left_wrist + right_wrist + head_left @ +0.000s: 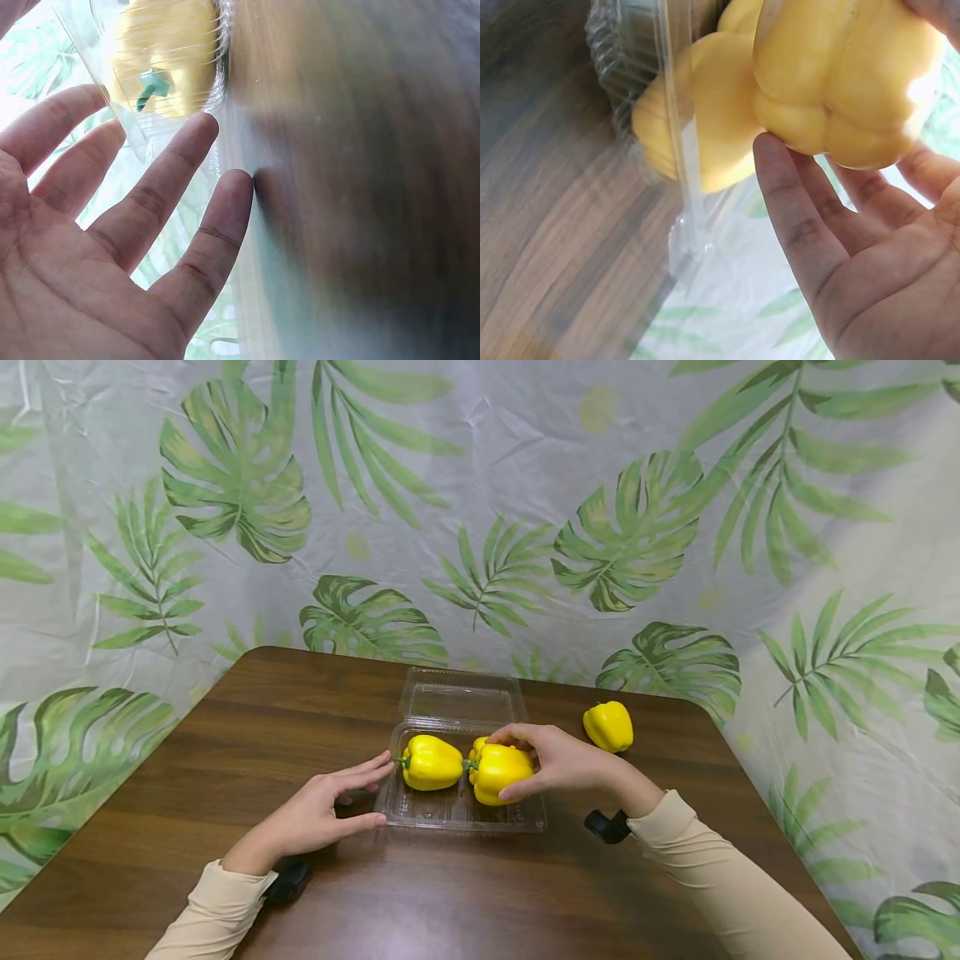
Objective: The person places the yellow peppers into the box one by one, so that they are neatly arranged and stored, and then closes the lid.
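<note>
My right hand (558,760) grips a yellow bell pepper (501,774) between thumb and fingers, over the right half of a clear plastic clamshell box (465,822). In the right wrist view, the held pepper (840,82) is above the box's rim, with more yellow pepper (720,112) behind it inside the box. Another yellow bell pepper (432,763) lies in the left half, its green stem toward the left. My left hand (322,810) is at the box's left side, fingers extended, thumb at the near left corner. In the left wrist view, its fingers (199,139) are spread beside the clear wall.
The box's hinged lid (465,697) lies folded back on the far side. One more yellow bell pepper (608,727) sits on the brown wooden table (300,710) at the far right. A leaf-patterned cloth (495,468) hangs behind the table.
</note>
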Demonstrator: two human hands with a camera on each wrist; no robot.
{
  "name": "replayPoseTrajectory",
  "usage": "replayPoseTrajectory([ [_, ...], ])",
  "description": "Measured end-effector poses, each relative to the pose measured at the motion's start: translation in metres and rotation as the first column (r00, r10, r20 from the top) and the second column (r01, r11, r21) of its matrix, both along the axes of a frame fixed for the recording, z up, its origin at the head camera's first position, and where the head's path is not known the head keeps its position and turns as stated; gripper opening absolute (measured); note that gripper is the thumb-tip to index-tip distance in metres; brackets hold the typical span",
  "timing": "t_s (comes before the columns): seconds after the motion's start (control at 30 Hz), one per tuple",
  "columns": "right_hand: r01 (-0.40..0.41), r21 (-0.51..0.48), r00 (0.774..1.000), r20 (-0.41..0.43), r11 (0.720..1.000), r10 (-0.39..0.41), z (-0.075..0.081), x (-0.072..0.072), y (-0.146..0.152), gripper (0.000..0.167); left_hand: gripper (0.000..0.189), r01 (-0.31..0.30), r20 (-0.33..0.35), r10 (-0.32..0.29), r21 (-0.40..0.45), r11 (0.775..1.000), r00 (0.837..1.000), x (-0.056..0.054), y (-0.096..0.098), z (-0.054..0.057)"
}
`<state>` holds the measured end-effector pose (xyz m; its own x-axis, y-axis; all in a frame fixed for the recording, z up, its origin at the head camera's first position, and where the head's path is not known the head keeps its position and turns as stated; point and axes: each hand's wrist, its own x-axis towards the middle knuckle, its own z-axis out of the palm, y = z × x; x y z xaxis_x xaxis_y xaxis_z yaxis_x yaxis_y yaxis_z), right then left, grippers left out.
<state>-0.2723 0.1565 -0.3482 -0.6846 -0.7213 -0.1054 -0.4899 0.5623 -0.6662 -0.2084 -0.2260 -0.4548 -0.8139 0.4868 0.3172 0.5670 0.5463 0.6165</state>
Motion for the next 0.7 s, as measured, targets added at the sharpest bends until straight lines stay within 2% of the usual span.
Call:
replayPoseTrajectory([
  [0.23, -0.031, 0.031, 0.999, -0.032, 0.999, 0.032, 0.000, 0.002, -0.010, 0.070, 0.069, 0.005, 0.008, -0.005, 0.003, 1.000, 1.000, 0.000, 0.000, 0.001],
  [0.5, -0.046, 0.047, 0.999, -0.021, 0.998, 0.047, 0.003, 0.005, -0.022, 0.067, 0.069, 0.005, 0.000, -0.005, 0.001, 1.000, 1.000, -0.001, 0.000, 0.000],
  [0.7, -0.081, 0.077, 0.994, -0.061, 0.994, 0.086, 0.004, 0.005, -0.031, 0.069, 0.069, 0.004, 0.002, -0.004, -0.001, 1.000, 1.000, 0.000, 0.000, 0.000],
])
